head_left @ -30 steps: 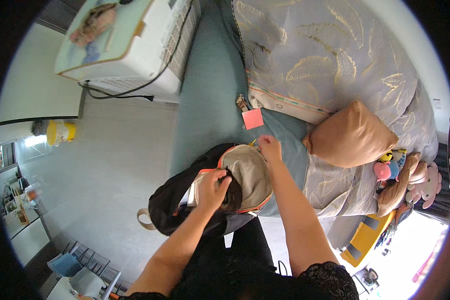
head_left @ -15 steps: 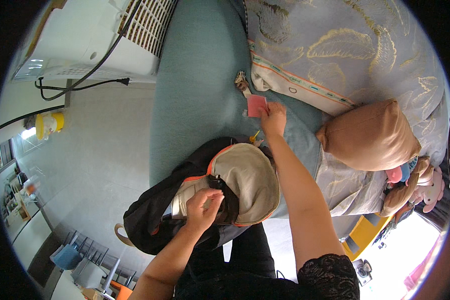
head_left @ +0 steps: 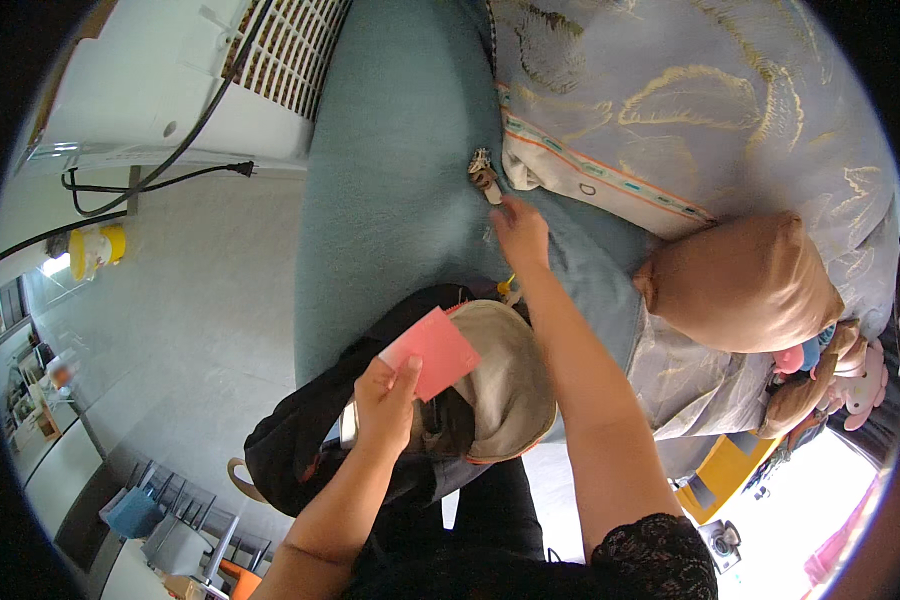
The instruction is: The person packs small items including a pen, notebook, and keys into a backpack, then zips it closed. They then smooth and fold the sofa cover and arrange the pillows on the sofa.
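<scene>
My left hand [head_left: 385,405] pinches a flat pink card or notepad [head_left: 432,352] above an open black backpack [head_left: 305,430]. The bag has a beige lining [head_left: 515,380] and orange zipper edging, and it lies at the near edge of the bed. Farther off, my right hand [head_left: 523,235] has its closed fingertips on the near end of a small brown and cream object [head_left: 484,175] lying on the teal bed cover [head_left: 400,180]. What kind of object that is I cannot make out. A small yellow item [head_left: 507,285] shows beside the backpack's rim.
A brown pillow [head_left: 740,285] and a grey patterned quilt [head_left: 670,110] lie on the right. At far left stands a white appliance [head_left: 180,80] with a black power cord [head_left: 195,145]. Tiled floor [head_left: 205,300] runs left of the bed, with chairs lower left.
The pink card has passed from my right hand to my left, coming nearer, over the backpack. My right hand has shifted slightly left to the small brown and cream object.
</scene>
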`<state>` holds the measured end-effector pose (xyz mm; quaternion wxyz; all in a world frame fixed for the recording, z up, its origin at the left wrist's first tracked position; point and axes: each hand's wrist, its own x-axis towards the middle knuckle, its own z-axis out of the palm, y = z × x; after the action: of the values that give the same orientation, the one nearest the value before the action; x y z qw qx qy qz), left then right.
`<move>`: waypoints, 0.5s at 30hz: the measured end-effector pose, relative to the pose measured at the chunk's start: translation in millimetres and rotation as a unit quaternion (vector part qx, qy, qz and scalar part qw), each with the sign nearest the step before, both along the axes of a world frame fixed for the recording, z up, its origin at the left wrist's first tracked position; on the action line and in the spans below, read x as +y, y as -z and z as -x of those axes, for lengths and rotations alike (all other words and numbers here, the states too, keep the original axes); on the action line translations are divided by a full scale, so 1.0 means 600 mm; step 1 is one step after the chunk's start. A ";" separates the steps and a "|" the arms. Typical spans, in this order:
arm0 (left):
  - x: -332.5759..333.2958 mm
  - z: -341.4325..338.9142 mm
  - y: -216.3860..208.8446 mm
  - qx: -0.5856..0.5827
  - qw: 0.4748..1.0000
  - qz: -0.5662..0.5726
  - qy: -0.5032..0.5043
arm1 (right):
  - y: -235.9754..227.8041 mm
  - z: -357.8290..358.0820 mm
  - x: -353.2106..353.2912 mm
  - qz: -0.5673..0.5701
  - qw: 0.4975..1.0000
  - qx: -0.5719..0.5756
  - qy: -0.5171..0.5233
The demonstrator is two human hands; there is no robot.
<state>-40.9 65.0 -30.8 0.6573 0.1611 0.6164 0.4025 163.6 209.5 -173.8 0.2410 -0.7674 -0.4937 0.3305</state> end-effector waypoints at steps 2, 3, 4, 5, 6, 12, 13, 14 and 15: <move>-0.015 0.007 -0.003 0.002 1.000 0.017 -0.012 | 0.041 0.019 0.018 -0.049 0.991 -0.121 -0.033; -0.017 0.008 -0.007 0.004 1.000 0.019 -0.019 | 0.047 0.027 0.026 -0.023 0.987 -0.153 -0.041; -0.023 0.009 -0.009 0.006 0.999 0.021 -0.025 | 0.052 0.030 0.033 0.002 0.981 -0.186 -0.048; -0.035 0.024 -0.001 0.003 0.999 0.029 -0.019 | 0.061 0.023 0.037 -0.064 0.977 -0.193 -0.061; -0.044 0.031 0.008 -0.005 0.999 0.030 -0.021 | 0.067 0.015 0.031 -0.068 0.981 -0.170 -0.063; -0.044 0.037 -0.005 -0.016 0.998 0.045 -0.035 | 0.009 -0.003 -0.014 0.132 0.810 0.524 0.228; -0.043 0.038 -0.008 -0.019 0.998 0.046 -0.033 | 0.000 -0.005 -0.020 0.117 0.733 0.621 0.251; -0.041 0.037 -0.009 -0.023 0.998 0.048 -0.026 | 0.005 -0.008 -0.016 0.134 0.730 0.617 0.263; -0.040 0.036 -0.010 -0.027 0.998 0.046 -0.027 | 0.015 -0.010 -0.007 0.151 0.726 0.612 0.275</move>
<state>-62.4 40.9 -25.0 0.6695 0.1034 0.6203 0.3954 169.7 205.3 -182.8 0.4521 -0.5268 0.0507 0.7180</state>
